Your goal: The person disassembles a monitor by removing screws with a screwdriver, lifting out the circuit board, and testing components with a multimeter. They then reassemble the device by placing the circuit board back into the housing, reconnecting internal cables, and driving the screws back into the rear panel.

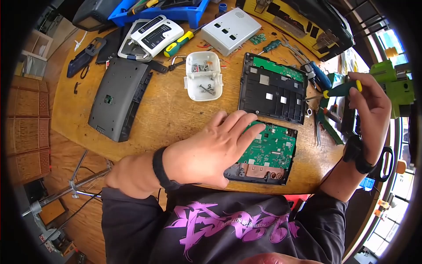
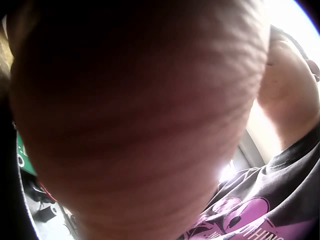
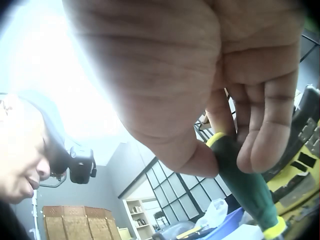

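My right hand (image 1: 373,105) pinches the green handle of a yellow-ended screwdriver (image 1: 342,89) between thumb and fingers. The shaft points left, its tip at the right edge of a black plastic panel (image 1: 252,99) with a green circuit strip along its top. In the right wrist view the thumb and fingertips press on the screwdriver handle (image 3: 245,185). My left hand (image 1: 209,149) lies palm down with extended fingers over the left part of a black housing holding a green circuit board (image 1: 274,147); a copper-coloured plate (image 1: 263,170) runs along its lower edge. The palm fills the left wrist view.
A white box (image 1: 190,89) of screws stands mid-table, with a dark grey casing (image 1: 116,97) to its left. Behind are a cable tester (image 1: 157,36), another screwdriver (image 1: 179,43), a silver box (image 1: 231,31) and a yellow toolbox (image 1: 290,26). Tweezers (image 1: 317,132) and pliers lie right.
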{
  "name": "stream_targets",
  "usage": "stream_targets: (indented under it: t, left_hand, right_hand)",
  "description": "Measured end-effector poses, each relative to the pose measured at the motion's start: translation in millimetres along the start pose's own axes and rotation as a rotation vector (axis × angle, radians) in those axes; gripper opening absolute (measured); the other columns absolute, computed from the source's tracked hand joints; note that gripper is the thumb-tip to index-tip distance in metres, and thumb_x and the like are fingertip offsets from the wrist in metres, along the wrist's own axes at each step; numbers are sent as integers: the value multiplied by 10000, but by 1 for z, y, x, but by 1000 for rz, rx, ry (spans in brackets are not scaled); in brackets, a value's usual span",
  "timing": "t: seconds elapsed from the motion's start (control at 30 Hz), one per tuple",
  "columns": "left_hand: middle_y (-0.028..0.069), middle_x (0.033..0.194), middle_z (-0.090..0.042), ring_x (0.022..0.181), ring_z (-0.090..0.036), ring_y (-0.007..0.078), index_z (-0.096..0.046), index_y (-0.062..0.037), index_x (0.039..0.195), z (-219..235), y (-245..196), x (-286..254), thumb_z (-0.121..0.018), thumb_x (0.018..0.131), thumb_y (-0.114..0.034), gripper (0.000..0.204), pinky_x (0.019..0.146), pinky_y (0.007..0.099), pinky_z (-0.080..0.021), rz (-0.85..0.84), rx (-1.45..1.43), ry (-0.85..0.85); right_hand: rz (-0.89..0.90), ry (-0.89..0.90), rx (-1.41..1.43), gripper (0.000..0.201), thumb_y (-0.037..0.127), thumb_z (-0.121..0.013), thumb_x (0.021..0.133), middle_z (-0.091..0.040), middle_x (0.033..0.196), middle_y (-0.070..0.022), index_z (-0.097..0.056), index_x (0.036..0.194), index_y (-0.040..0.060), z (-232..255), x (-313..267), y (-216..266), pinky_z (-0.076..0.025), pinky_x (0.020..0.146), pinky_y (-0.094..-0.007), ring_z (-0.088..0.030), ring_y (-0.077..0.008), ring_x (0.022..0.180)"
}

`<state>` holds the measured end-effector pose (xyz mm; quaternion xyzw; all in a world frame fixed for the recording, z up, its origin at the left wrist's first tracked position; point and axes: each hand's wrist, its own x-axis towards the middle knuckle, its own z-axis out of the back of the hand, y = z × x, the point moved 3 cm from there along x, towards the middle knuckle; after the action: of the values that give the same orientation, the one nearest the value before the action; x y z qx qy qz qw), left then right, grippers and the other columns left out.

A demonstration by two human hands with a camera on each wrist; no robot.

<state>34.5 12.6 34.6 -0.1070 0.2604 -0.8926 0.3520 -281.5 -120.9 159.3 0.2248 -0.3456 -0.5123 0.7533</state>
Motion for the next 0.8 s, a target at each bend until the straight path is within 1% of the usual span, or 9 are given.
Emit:
stream_targets:
  t: [0.03, 0.13, 0.17, 0.23, 0.27, 0.43, 0.57, 0.7, 0.8]
  left_hand:
    - [285, 1669, -376, 1565, -386, 484, -315, 46, 1698, 1, 1, 0, -935, 636, -308, 1280, 1240, 573, -338, -6, -14, -10]
    - [281, 1672, -380, 1570, -383, 498, -321, 36, 1696, 6, 4, 1, -981, 647, -326, 1292, 1254, 581, -330, -20, -65, -1]
    - [281, 1672, -380, 1570, -383, 498, -321, 36, 1696, 6, 3, 3, -981, 647, -326, 1292, 1254, 581, -330, -61, -72, -5]
    - [280, 1673, -383, 1576, -381, 502, -329, 24, 1694, 7, 5, 4, -1039, 627, -333, 1331, 1267, 589, -322, -19, -94, 16]
    - [277, 1680, -379, 1572, -389, 506, -337, 12, 1693, 7, 5, 4, -1072, 598, -322, 1361, 1268, 592, -321, -17, -106, 9]
    - [276, 1689, -369, 1569, -389, 515, -343, 7, 1692, 6, 5, 5, -1066, 599, -315, 1350, 1277, 599, -315, -17, -94, 12]
    - [278, 1694, -364, 1575, -380, 510, -351, 8, 1688, 8, 8, 6, -1056, 590, -308, 1343, 1281, 602, -314, -34, -106, 20]
    - [286, 1681, -388, 1573, -385, 491, -375, 45, 1672, 6, 6, 4, -1040, 601, -293, 1305, 1270, 580, -335, -32, -67, 17]
    - [289, 1679, -398, 1574, -393, 473, -387, 58, 1665, 7, 7, 3, -1035, 613, -316, 1291, 1257, 567, -353, -25, -53, 18]
  right_hand:
    - [1, -1, -8, 302, 46, -795, 1015, -742, 943, 26, -797, 1312, -12, -3, 1, 5, -465, 736, -218, -608, -36, 799]
    - [-39, 16, 157, 320, 57, -792, 1013, -768, 978, -11, -796, 1323, -23, -6, 1, 12, -472, 734, -230, -628, -57, 801]
    - [9, -6, 158, 320, 64, -787, 1022, -758, 947, -10, -794, 1328, -28, -10, 2, 13, -484, 733, -226, -645, -63, 794]
    - [17, 24, 217, 315, 79, -783, 1035, -755, 937, -13, -792, 1328, -33, -13, 6, 6, -511, 743, -228, -661, -66, 793]
    - [20, 44, 226, 315, 88, -779, 1047, -766, 945, -27, -787, 1336, -39, -13, 6, 4, -549, 774, -235, -692, -72, 817]
    - [8, 75, 266, 336, 100, -780, 1065, -787, 976, -51, -769, 1367, -49, -21, 10, -10, -586, 818, -245, -744, -96, 867]
    - [39, 121, 395, 359, 94, -773, 1088, -806, 1078, -86, -731, 1413, -51, -39, 13, -13, -616, 865, -253, -765, -113, 913]
    - [57, 196, 443, 332, -41, -734, 1085, -793, 1263, -143, -693, 1409, -99, -69, 18, 0, -666, 980, -293, -777, -144, 1070]
    - [107, 192, 450, 337, -64, -746, 1068, -794, 1286, -166, -694, 1399, -106, -92, 22, 17, -666, 983, -290, -777, -148, 1089]
